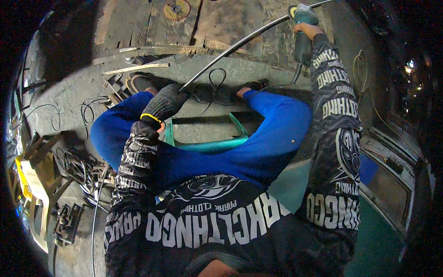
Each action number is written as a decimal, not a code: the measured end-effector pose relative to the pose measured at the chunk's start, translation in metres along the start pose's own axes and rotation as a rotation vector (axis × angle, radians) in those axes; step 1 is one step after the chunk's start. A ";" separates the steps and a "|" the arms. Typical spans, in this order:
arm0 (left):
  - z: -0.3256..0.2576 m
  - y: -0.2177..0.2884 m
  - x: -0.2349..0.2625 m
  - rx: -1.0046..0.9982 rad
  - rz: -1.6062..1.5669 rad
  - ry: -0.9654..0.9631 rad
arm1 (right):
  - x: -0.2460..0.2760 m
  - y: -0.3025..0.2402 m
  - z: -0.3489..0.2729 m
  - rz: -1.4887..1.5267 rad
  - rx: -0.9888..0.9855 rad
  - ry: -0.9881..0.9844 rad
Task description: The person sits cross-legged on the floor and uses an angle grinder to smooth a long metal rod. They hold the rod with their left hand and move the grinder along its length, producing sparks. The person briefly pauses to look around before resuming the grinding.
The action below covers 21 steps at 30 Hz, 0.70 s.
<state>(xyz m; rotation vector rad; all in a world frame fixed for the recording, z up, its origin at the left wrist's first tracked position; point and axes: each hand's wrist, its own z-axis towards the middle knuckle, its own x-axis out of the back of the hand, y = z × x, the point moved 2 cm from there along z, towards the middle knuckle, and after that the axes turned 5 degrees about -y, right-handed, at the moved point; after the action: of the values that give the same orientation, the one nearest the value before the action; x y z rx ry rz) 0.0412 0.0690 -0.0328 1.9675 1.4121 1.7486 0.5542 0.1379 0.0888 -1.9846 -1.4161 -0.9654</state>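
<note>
My left hand, in a dark grey knitted glove with a yellow cuff, is closed around the near end of a long, shiny metal rod. The rod slants up and away to the far right, curved in this view. At the far right, my bare right hand grips a teal angle grinder. The grinder's head and its yellowish disc are at the rod, but whether they touch I cannot tell. Between my blue-clad legs is a teal metal frame.
Worn wooden boards lie ahead, with a round red-and-yellow disc on them. A thin wood strip and a looped black cable are near my feet. Tangled cables and a yellow piece are at left; a framed panel is at right.
</note>
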 end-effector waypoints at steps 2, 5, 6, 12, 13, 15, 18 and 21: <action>0.000 0.001 0.008 0.045 -0.077 -0.090 | 0.005 0.015 0.012 0.104 -0.049 0.025; 0.000 0.008 0.018 0.068 -0.203 -0.140 | 0.008 0.029 0.022 0.251 -0.111 0.057; -0.001 0.009 0.021 0.063 -0.235 -0.142 | 0.008 0.031 0.022 0.291 -0.126 0.072; -0.004 0.025 0.027 0.005 -0.289 -0.151 | -0.004 0.002 -0.001 0.422 -0.206 0.150; -0.006 0.026 0.027 0.034 -0.305 -0.167 | -0.008 -0.008 -0.008 0.433 -0.217 0.159; -0.010 0.027 0.028 0.055 -0.341 -0.167 | -0.014 -0.029 -0.025 0.461 -0.234 0.177; -0.019 0.026 0.028 -0.115 -0.169 -0.121 | -0.028 -0.057 -0.051 0.495 -0.224 0.183; -0.021 0.019 0.023 -0.208 0.024 -0.100 | -0.044 -0.078 -0.071 0.404 -0.322 0.112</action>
<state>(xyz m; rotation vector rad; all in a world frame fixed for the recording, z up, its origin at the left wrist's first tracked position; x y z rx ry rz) 0.0304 0.0657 0.0020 1.9391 1.1298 1.7035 0.4539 0.0847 0.0978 -2.2859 -0.7891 -1.1421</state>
